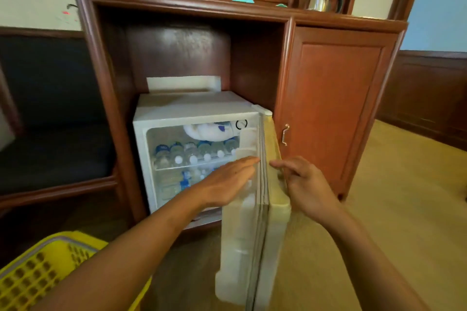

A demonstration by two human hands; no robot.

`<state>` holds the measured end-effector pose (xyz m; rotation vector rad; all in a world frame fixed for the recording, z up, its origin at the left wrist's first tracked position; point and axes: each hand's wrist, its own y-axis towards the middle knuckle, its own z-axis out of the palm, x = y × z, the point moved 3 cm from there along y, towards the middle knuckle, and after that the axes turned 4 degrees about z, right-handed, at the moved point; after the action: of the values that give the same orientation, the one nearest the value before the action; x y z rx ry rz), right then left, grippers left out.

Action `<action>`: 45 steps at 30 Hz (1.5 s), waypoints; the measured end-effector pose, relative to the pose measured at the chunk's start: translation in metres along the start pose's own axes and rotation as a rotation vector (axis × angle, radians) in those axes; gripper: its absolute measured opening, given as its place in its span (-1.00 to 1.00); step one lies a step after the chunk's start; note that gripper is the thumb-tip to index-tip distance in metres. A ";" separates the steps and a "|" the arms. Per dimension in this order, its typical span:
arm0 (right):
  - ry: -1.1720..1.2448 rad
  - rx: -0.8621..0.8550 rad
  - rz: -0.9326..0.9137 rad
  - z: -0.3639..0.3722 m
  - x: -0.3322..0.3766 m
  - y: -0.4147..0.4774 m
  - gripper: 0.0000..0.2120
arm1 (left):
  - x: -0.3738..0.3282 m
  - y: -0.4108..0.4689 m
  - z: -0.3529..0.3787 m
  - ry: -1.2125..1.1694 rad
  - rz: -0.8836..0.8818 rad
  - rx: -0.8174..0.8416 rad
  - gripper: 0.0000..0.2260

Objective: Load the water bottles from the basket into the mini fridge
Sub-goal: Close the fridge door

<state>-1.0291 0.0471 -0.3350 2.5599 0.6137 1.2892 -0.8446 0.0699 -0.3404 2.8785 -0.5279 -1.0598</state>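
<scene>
The mini fridge (194, 111) stands in the cabinet (336, 108) recess, its door (255, 222) swung wide. Water bottles (194, 153) fill both shelves to the front edges. The basket (38, 275) sits at lower left. The left hand (227, 182), flat and empty, touches the door's inner face; the right hand (307, 184), loosely spread and empty, rests on the outer face. Risk: protruding caps may block closure.

No readable text is showing anywhere. Water bottles (192, 154) in the mini fridge (187, 111) are carrying blue labels, too blurred to read. The dial (241, 124) on the fridge's upper right is showing marks, illegible. A white packet (209, 131) above the bottles is bearing a blue mark, unreadable.
</scene>
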 end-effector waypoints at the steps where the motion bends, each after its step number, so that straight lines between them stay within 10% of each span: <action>1: 0.007 -0.001 -0.060 0.013 -0.003 0.006 -0.53 | 0.000 -0.014 -0.008 -0.038 -0.022 -0.015 -0.59; 7: -0.223 0.141 -0.265 0.086 0.007 0.044 -0.32 | 0.019 -0.068 -0.059 -0.031 -0.164 -0.089 -0.78; 21: -0.581 0.146 -0.500 0.171 0.026 0.174 -0.23 | 0.138 -0.048 -0.141 0.908 -0.417 -0.105 -0.41; 45: -0.675 0.090 -0.418 0.227 0.021 0.248 -0.24 | 0.214 0.005 -0.179 0.818 -0.411 -0.283 -0.34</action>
<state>-0.7685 -0.1640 -0.3647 2.5109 0.9787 0.2418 -0.5804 -0.0202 -0.3358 2.8516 0.2440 0.1037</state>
